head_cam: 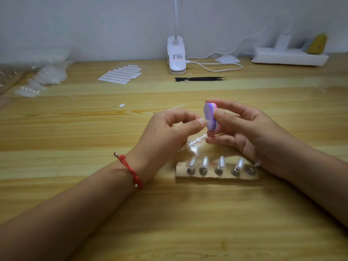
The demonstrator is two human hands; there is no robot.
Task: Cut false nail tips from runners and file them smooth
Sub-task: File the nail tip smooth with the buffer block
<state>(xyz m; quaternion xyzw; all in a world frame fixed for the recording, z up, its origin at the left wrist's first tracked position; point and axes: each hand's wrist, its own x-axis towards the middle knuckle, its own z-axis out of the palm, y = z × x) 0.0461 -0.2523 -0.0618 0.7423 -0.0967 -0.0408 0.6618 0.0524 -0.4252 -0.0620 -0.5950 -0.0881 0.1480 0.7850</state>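
Note:
My right hand [243,127] grips a small oval purple-and-pink file block [210,116] upright between thumb and fingers. My left hand [169,132] pinches a tiny clear nail tip [207,122] against the block's purple face. Below the hands an empty clear runner [194,143] lies on the table. In front of it stands a wooden holder [216,176] with several clear nail tips [204,162] mounted on metal pegs; its rightmost peg is bare.
Another runner [177,107] and a loose white tip [122,105] lie farther back. Black tweezers [199,78], a sheet of white stickers [120,74], a clip lamp [176,55] with cable, a power strip [290,56] and bags of clear tips [43,78] line the table's rear.

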